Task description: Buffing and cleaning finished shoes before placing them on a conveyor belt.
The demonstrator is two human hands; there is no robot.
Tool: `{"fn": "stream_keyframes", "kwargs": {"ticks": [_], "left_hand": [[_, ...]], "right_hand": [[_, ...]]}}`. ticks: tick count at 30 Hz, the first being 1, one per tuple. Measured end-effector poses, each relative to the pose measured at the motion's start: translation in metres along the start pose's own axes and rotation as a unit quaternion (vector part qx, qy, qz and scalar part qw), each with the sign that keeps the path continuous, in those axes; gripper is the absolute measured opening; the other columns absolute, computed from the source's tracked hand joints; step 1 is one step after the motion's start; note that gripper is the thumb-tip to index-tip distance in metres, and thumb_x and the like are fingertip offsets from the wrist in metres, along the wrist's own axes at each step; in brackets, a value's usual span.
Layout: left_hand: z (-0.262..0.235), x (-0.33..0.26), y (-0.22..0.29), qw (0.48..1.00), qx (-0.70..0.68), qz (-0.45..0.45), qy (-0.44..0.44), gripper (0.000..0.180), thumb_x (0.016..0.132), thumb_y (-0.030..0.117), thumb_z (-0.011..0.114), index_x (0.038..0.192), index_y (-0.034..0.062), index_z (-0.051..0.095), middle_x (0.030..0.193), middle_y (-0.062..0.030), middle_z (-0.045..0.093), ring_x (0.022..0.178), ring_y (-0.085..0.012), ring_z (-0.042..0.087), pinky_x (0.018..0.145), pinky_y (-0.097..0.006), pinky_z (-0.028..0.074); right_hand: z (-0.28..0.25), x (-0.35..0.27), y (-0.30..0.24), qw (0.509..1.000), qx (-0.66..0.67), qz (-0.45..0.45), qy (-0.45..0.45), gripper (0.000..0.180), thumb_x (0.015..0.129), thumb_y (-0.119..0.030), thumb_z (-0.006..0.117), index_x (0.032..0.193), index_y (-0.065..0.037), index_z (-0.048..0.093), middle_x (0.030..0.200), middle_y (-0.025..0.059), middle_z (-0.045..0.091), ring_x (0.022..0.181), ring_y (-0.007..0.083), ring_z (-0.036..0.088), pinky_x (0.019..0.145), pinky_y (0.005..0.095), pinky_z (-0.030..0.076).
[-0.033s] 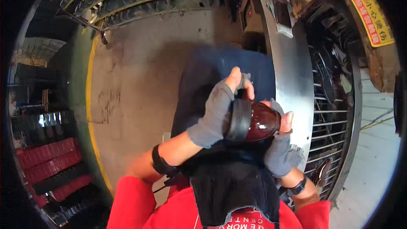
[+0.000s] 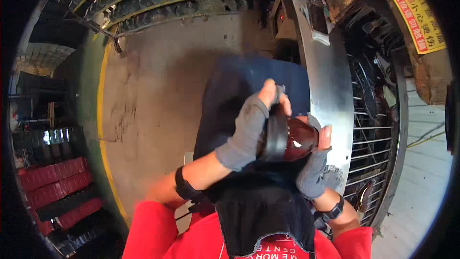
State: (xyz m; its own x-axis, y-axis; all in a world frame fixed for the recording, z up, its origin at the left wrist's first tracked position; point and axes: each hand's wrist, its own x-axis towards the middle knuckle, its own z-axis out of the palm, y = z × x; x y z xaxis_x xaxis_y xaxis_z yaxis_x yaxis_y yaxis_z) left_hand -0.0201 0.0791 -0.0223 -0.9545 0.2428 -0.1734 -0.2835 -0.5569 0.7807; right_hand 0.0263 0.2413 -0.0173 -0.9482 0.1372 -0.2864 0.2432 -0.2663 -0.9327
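Note:
Both my hands wear grey fingerless gloves and hold one thing between them at chest height. It is a glossy dark red rounded part (image 2: 301,139) with a wide black ring (image 2: 275,136) around its left end. My left hand (image 2: 247,132) wraps over the ring from the left, thumb and fingers on top. From the right and below, my right hand (image 2: 314,168) cups the red part, its thumb at the far edge. A dark apron (image 2: 258,216) hangs under the hands. I cannot tell what the part is.
A shiny metal panel (image 2: 330,86) stands just right of the hands, with a wire-grilled fan (image 2: 371,115) beyond it. The concrete floor (image 2: 158,96) has a yellow line (image 2: 100,115) on the left. Tyres (image 2: 172,0) lie along the top, red crates (image 2: 52,187) at lower left.

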Motion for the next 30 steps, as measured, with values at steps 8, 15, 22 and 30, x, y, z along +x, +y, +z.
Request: {"fn": "stream_keyframes", "kwargs": {"ticks": [8, 15, 22, 30], "left_hand": [[-0.01, -0.008, 0.036, 0.969, 0.226, 0.044, 0.087, 0.046, 0.11, 0.043, 0.051, 0.134, 0.0048, 0.059, 0.113, -0.0034, 0.058, 0.106, -0.014, 0.057, 0.095, -0.031, 0.048], [-0.058, 0.009, -0.022, 0.991, -0.123, -0.057, -0.014, 0.077, 0.102, 0.07, 0.052, 0.143, 0.0047, 0.057, 0.128, -0.0121, 0.07, 0.11, -0.0247, 0.071, 0.095, -0.04, 0.062], [-0.045, -0.021, -0.01, 0.986, -0.161, -0.036, 0.037, 0.094, 0.093, 0.081, 0.052, 0.147, 0.0045, 0.052, 0.137, -0.014, 0.066, 0.12, -0.0264, 0.068, 0.104, -0.045, 0.058], [-0.01, -0.037, 0.007, 0.997, 0.051, -0.049, -0.026, 0.108, 0.088, 0.091, 0.045, 0.157, 0.0079, 0.042, 0.152, -0.0162, 0.055, 0.133, -0.0325, 0.059, 0.116, -0.048, 0.048]], "right_hand": [[0.064, 0.032, -0.12, 0.695, -0.295, -0.459, -0.468, 0.067, 0.083, -0.073, 0.067, 0.078, -0.006, 0.068, 0.075, 0.0141, 0.064, 0.074, 0.0368, 0.064, 0.069, 0.0454, 0.051], [0.062, -0.009, -0.019, 0.461, -0.474, -0.441, -0.606, 0.061, 0.088, -0.061, 0.061, 0.077, -0.003, 0.072, 0.088, 0.0164, 0.069, 0.092, 0.036, 0.065, 0.082, 0.0439, 0.053], [0.004, 0.009, -0.041, 0.925, -0.261, -0.221, -0.165, 0.099, 0.078, -0.032, 0.088, 0.157, 0.0, 0.037, 0.147, 0.0237, 0.053, 0.137, 0.0334, 0.055, 0.114, 0.0452, 0.045], [-0.004, 0.0, -0.041, 0.937, -0.221, -0.138, -0.234, 0.091, 0.091, -0.029, 0.077, 0.16, 0.006, 0.03, 0.146, 0.0233, 0.056, 0.134, 0.0278, 0.057, 0.113, 0.0384, 0.045]]}}
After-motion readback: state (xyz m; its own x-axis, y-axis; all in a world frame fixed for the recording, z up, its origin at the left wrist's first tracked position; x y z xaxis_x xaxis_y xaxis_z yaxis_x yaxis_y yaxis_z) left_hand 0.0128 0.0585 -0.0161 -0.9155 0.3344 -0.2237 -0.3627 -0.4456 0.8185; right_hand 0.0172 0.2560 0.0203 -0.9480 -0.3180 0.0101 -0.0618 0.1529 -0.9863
